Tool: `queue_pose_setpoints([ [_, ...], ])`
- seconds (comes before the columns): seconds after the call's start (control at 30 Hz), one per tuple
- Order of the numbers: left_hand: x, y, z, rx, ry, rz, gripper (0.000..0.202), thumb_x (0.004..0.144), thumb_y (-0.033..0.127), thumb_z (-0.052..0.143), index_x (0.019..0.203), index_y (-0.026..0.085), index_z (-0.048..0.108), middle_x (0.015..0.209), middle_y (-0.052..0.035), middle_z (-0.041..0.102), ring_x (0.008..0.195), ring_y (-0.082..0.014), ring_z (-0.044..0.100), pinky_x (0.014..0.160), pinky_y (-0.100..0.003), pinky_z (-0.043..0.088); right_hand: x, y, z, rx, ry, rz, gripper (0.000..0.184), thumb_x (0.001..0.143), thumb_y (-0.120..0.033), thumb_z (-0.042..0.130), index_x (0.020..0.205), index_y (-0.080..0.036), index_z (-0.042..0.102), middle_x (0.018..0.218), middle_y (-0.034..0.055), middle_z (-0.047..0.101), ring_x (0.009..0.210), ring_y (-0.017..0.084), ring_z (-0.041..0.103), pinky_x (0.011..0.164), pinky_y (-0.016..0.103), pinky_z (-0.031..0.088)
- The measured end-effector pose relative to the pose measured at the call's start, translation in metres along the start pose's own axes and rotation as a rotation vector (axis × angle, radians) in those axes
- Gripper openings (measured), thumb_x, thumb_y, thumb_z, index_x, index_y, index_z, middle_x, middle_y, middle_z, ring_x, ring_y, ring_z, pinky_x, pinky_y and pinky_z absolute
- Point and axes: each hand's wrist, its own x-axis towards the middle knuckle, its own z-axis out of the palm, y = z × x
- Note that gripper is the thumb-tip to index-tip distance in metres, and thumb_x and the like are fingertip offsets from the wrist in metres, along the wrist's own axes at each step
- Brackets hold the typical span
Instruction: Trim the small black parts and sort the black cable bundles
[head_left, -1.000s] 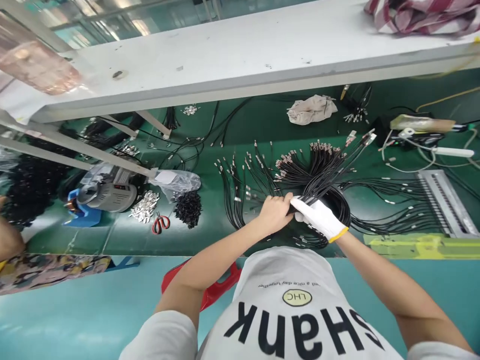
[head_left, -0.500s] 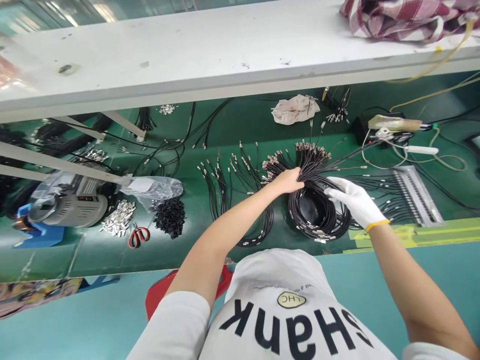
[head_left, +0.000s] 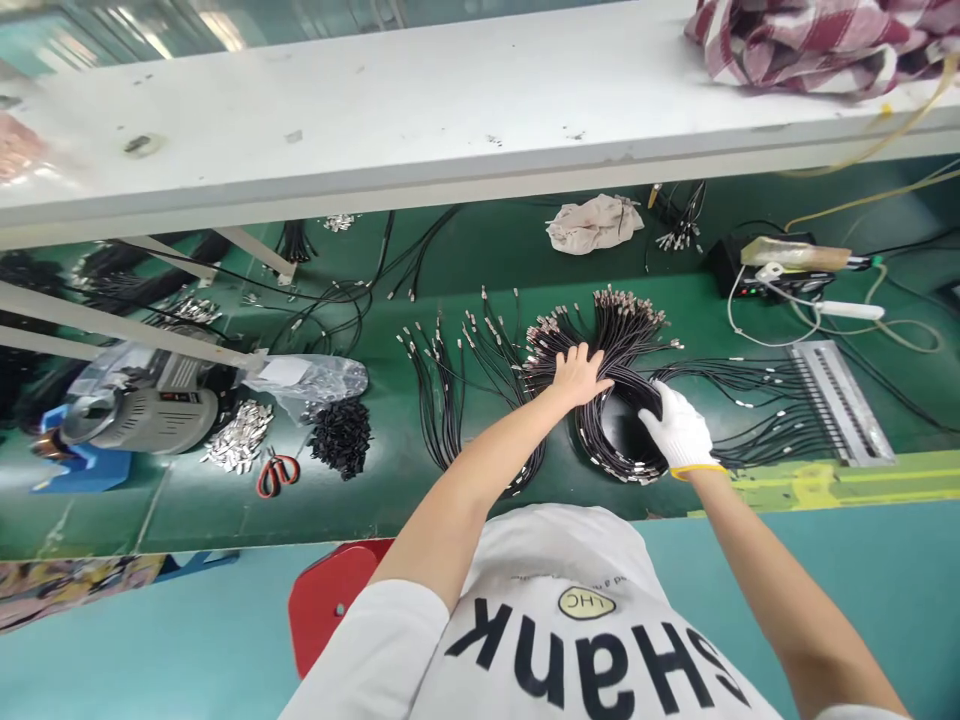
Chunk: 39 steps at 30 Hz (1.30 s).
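A thick coil of black cables (head_left: 611, 455) lies on the green bench, its many metal-tipped ends fanned out at the top. My left hand (head_left: 581, 378), bare, rests on the crossing of the coil with its fingers spread. On the coil's right side my right hand (head_left: 679, 428), in a white knit glove with a yellow cuff, has its fingers curled round the cables. The fingertips are partly hidden inside the loop. Left of the coil lie looser black cables (head_left: 442, 400) with metal tips, partly behind my left forearm.
A slotted metal fixture (head_left: 844, 405) with cables stands at the right, near a soldering iron (head_left: 802, 255). Red-handled cutters (head_left: 277, 473), black small parts (head_left: 341, 437), silver parts (head_left: 240, 437) and a grey machine (head_left: 161, 418) lie left. A white shelf (head_left: 420, 110) overhangs the back.
My right hand has moved left and closed round the coil's right side. My left hand's fingers have spread out on the bundle. Cables that stretched toward the upper right are now gathered in.
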Motion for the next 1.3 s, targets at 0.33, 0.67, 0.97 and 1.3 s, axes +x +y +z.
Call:
queue_pose_setpoints([
  [0.33,-0.181,-0.100,0.028,-0.123,-0.140,-0.062,0.042,0.102,0.047,0.046,0.130,0.018,0.056,0.130,-0.0130,0.058,0.124,-0.0244,0.054,0.110,-0.040,0.041,-0.056,-0.068,-0.051,0.639,0.161,0.029,0.050,0.098,-0.048,0.054,0.145,-0.030,0.054,0.141,0.0075,0.061,0.129,0.027,0.059,0.117,0.049,0.040],
  [0.67,-0.271,-0.100,0.099,-0.063,-0.314,-0.247,0.025,0.088,0.011,0.053,0.111,0.012,0.064,0.113,-0.0197,0.066,0.113,-0.0326,0.061,0.099,-0.047,0.047,-0.105,-0.167,0.004,0.963,-0.480,-0.151,0.038,0.094,-0.043,0.064,0.129,-0.029,0.068,0.132,0.0057,0.069,0.122,0.024,0.063,0.114,0.045,0.045],
  [0.97,-0.283,-0.126,0.042,-0.230,-0.139,-0.327,0.009,0.080,0.013,0.055,0.083,0.016,0.063,0.092,-0.0077,0.061,0.084,-0.0197,0.061,0.080,-0.031,0.049,-0.102,-0.144,0.049,1.112,-0.793,0.124,0.039,0.078,-0.049,0.080,0.111,-0.028,0.074,0.119,0.0046,0.074,0.119,0.027,0.064,0.120,0.052,0.036],
  [1.3,-0.290,-0.086,-0.033,-0.923,0.021,-0.320,0.030,0.095,0.044,0.055,0.105,0.019,0.067,0.084,-0.0016,0.067,0.075,-0.0155,0.063,0.071,-0.027,0.050,-0.109,-0.226,0.059,1.673,-0.988,0.253,0.045,0.083,-0.048,0.078,0.120,-0.025,0.068,0.128,0.0055,0.070,0.115,0.023,0.067,0.108,0.043,0.050],
])
